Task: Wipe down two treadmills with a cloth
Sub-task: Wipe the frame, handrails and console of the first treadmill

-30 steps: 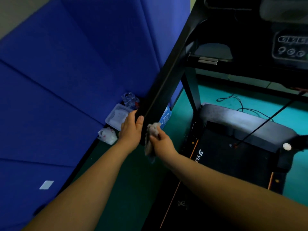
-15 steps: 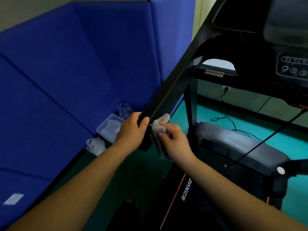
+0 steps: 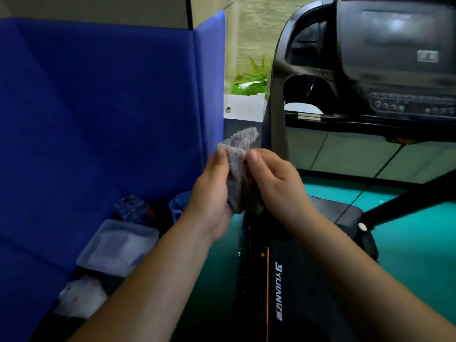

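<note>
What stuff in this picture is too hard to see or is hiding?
In the head view:
The console buttons are too small and blurred to read.
The lower part of the cloth is hidden between the left hand and right hand.
The treadmill deck is partly behind the right forearm and cut off by the bottom edge.
What lies in the plastic tub is too blurred to tell.

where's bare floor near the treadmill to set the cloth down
Bare teal floor lies right of the treadmill deck, and a narrower strip runs between the deck and the clutter. Crowded along the blue partition: clear tray, white bag, crumpled plastic. The left hand and right hand both hold the cloth.
</note>
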The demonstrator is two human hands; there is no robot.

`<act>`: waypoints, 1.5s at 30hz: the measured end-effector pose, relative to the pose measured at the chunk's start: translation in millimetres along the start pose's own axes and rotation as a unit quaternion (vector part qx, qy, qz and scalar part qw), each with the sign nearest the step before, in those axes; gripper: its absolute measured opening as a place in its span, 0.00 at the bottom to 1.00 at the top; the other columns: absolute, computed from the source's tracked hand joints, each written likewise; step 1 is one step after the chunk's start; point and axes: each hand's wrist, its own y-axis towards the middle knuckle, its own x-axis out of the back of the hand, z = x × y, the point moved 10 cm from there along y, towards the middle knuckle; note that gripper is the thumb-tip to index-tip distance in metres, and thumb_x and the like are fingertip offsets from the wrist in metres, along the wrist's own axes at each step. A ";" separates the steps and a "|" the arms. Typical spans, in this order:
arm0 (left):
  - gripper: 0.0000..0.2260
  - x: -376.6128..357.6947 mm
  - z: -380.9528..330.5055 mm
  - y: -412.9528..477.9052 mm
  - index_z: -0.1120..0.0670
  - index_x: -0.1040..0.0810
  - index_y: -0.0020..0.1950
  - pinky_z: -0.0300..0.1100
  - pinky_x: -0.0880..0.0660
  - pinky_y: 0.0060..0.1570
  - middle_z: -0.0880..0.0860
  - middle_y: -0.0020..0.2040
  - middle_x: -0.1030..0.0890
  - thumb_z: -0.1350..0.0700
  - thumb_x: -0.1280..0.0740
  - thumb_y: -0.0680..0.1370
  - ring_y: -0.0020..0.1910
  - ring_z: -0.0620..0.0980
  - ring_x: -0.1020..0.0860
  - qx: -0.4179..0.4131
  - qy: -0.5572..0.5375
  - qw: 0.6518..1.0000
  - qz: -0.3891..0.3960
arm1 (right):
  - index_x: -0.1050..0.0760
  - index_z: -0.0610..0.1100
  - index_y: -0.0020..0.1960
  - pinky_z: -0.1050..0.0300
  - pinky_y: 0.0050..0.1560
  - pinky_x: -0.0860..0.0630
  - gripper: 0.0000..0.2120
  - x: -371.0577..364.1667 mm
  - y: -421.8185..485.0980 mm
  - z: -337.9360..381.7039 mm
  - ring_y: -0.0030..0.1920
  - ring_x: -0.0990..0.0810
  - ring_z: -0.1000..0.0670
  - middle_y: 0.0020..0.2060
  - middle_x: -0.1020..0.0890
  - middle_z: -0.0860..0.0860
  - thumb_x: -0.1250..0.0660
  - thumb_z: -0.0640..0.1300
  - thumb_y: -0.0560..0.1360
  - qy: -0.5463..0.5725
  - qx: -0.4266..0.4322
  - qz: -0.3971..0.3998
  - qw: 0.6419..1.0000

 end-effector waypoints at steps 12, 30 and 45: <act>0.14 86.6 81.0 32.9 0.60 0.26 0.62 0.51 0.23 0.51 0.63 0.54 0.20 0.52 0.42 0.83 0.48 0.57 0.20 0.044 -0.034 0.995 -0.083 | 0.28 0.45 0.60 0.59 0.57 0.25 0.11 49.0 -14.8 -85.0 0.54 0.22 0.53 0.53 0.21 0.51 0.37 0.45 0.79 -0.101 -0.197 -0.157 0.962; 0.11 75.9 104.9 16.2 0.56 0.19 0.56 0.43 0.26 0.58 0.55 0.55 0.21 0.55 0.38 0.81 0.56 0.52 0.22 -0.003 0.229 0.970 -0.086 | 0.27 0.51 0.57 0.61 0.42 0.20 0.07 50.6 -11.4 -98.9 0.44 0.18 0.54 0.50 0.20 0.51 0.37 0.47 0.79 -0.031 -0.239 -0.116 0.963; 0.14 32.7 125.0 -41.5 0.55 0.29 0.53 0.51 0.23 0.50 0.66 0.53 0.28 0.65 0.28 0.72 0.52 0.66 0.26 -0.227 0.222 0.941 -0.116 | 0.26 0.49 0.57 0.53 0.60 0.23 0.08 56.6 -3.5 -104.8 0.54 0.19 0.50 0.54 0.21 0.52 0.34 0.46 0.78 -0.044 -0.182 -0.056 0.981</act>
